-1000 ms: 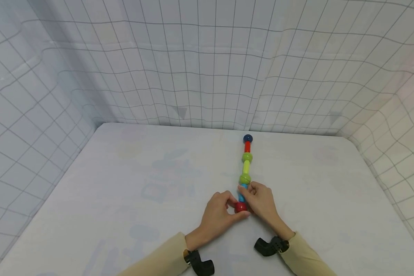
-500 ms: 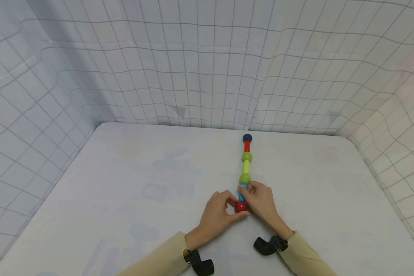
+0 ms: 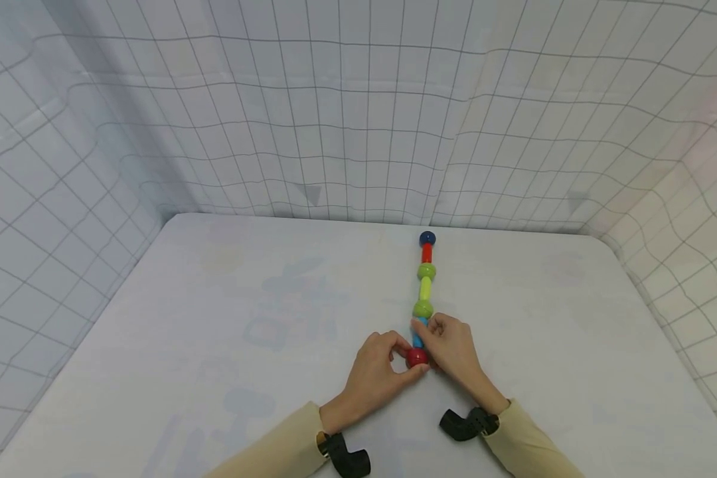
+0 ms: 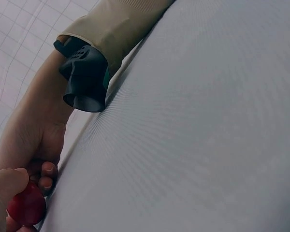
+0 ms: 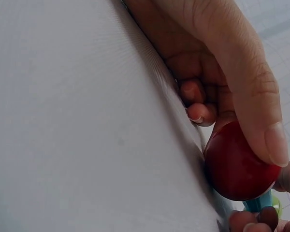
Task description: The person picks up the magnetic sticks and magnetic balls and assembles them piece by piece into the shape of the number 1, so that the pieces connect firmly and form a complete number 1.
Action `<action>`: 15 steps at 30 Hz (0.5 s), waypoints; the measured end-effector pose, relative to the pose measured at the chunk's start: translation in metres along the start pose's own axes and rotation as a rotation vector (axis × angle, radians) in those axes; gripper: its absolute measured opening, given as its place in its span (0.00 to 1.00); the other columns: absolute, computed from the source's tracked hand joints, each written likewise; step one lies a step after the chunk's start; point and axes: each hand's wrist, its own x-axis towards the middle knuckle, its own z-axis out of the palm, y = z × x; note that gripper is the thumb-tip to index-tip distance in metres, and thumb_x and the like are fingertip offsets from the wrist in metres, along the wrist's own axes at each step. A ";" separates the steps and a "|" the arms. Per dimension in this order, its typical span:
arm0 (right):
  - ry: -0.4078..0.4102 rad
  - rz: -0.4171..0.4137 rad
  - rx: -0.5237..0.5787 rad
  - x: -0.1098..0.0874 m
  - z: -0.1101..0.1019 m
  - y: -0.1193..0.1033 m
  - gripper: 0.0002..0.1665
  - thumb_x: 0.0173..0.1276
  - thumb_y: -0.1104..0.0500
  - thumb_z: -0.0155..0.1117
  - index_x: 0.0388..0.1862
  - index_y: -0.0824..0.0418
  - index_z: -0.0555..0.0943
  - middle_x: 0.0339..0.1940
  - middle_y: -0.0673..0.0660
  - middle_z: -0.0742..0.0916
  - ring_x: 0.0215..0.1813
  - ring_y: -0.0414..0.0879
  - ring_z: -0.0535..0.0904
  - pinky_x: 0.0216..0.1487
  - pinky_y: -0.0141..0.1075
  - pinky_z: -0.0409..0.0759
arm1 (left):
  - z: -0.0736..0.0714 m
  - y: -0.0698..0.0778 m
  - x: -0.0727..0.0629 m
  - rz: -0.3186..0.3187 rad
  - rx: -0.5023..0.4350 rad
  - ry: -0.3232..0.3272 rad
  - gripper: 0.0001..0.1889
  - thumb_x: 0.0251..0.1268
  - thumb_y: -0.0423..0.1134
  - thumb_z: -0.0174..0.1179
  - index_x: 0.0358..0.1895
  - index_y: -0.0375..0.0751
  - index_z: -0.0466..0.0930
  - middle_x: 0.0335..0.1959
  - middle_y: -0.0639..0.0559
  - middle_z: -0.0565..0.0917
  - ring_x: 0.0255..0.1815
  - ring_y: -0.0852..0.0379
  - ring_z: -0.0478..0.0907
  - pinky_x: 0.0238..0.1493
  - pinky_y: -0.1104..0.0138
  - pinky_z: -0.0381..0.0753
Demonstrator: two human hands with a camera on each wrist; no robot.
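Note:
A line of coloured balls and rods lies on the white table, running away from me. At its near end is a red ball (image 3: 417,357), which my left hand (image 3: 378,372) pinches between thumb and fingers. Just beyond it, my right hand (image 3: 453,345) grips the blue rod (image 3: 418,340). Past that come a green ball (image 3: 422,309), a light green rod (image 3: 425,289), a second green ball (image 3: 427,271), a red rod (image 3: 427,253) and a dark blue ball (image 3: 427,238). In the right wrist view the red ball (image 5: 239,164) meets the blue rod (image 5: 258,200).
The white table (image 3: 245,285) carries faint bluish printed shapes. A white curtain with a dark grid (image 3: 346,119) stands behind it and on both sides. Each wrist wears a black camera mount, one at the left (image 3: 346,456) and one at the right (image 3: 469,425).
Both hands keep their hold on the red ball and blue rod. The left thumb has drawn back slightly along the ball; otherwise the pieces look almost unmoved.

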 end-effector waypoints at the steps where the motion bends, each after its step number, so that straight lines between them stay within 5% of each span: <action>1: -0.001 0.005 0.005 0.000 0.000 0.000 0.21 0.66 0.49 0.64 0.19 0.59 0.74 0.07 0.50 0.73 0.06 0.43 0.69 0.08 0.33 0.65 | 0.000 0.000 0.000 -0.003 -0.004 -0.001 0.17 0.51 0.54 0.70 0.36 0.49 0.78 0.29 0.64 0.78 0.27 0.66 0.63 0.28 0.74 0.63; 15: -0.083 0.085 0.057 -0.001 -0.004 -0.003 0.19 0.67 0.48 0.62 0.26 0.62 0.80 0.08 0.52 0.76 0.06 0.44 0.71 0.08 0.33 0.69 | -0.001 0.000 0.000 -0.018 -0.023 -0.013 0.17 0.52 0.55 0.69 0.36 0.49 0.78 0.29 0.65 0.79 0.27 0.65 0.63 0.29 0.74 0.63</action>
